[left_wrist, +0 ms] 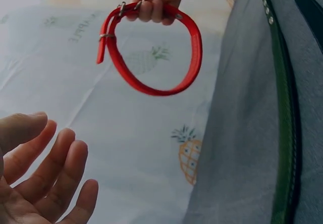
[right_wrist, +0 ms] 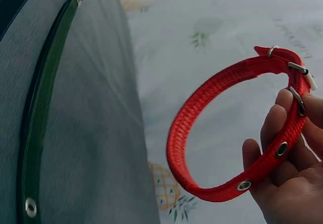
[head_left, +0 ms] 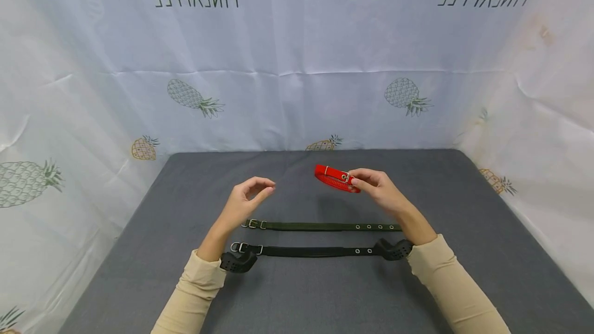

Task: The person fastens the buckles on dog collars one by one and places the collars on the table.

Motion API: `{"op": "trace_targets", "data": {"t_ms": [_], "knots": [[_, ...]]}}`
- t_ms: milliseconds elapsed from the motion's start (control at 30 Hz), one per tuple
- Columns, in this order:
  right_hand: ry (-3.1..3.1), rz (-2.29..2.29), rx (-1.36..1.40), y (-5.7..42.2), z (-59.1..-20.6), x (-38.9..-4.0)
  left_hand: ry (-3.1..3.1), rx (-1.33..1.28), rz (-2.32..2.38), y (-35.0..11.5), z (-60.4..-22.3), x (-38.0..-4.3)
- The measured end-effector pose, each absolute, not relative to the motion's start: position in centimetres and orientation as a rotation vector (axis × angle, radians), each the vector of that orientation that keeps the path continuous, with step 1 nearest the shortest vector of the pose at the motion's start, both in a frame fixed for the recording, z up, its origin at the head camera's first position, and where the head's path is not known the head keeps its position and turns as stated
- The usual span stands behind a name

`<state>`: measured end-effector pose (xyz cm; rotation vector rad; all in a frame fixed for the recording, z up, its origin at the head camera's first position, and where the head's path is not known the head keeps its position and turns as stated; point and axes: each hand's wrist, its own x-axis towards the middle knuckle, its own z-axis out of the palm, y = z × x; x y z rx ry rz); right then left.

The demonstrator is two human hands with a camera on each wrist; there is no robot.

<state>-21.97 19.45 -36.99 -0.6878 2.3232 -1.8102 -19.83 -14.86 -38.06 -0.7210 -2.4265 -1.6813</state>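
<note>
A red collar [head_left: 335,172], buckled into a loop, hangs in the air above the table. My right hand [head_left: 378,189] pinches it beside its metal buckle, thumb on the outside and fingers behind, as the right wrist view shows. Metal eyelets and a D-ring show on the red strap [right_wrist: 186,133]. To the left, apart from the collar, my left hand [head_left: 246,202] is raised with relaxed, slightly bent fingers and nothing between them. In the left wrist view those fingers [left_wrist: 60,168] are spread below the red loop.
A green collar [head_left: 306,226] lies stretched out flat across the grey table [head_left: 315,298]. Nearer me a black collar [head_left: 306,252] lies parallel to it, its ends partly covered by the black wrist cameras [head_left: 238,262]. A white pineapple-print curtain [head_left: 297,40] stands behind the table.
</note>
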Motion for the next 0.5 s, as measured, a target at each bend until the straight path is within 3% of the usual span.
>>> {"op": "trace_targets", "data": {"t_ms": [500], "knots": [[2.760, -1.443, -0.670, 22.2, -39.0, -23.3, -2.541, -0.652, -1.652, -16.5, -40.3, -19.6]]}}
